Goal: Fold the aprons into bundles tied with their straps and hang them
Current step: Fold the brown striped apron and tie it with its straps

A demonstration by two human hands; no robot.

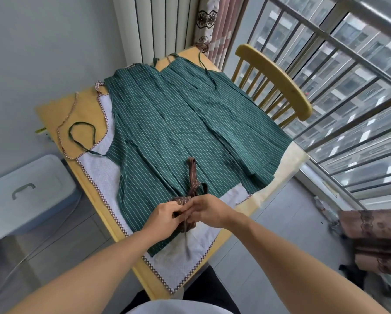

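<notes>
Both hands meet at the near edge of the wooden table (pixel 54 114): the left hand (pixel 165 215) and the right hand (pixel 207 211) each pinch a small brown striped bundle (pixel 182 200), its strap (pixel 192 171) looping up over the cloth. Under it lie a green striped apron (pixel 178 118) spread wide and a white apron (pixel 103 175) with checked trim beneath. A yellow chair (pixel 278 80) stands by the barred window (pixel 348 64), a radiator (pixel 162 23) behind, a pale lidded bin (pixel 24 196) on the left.
</notes>
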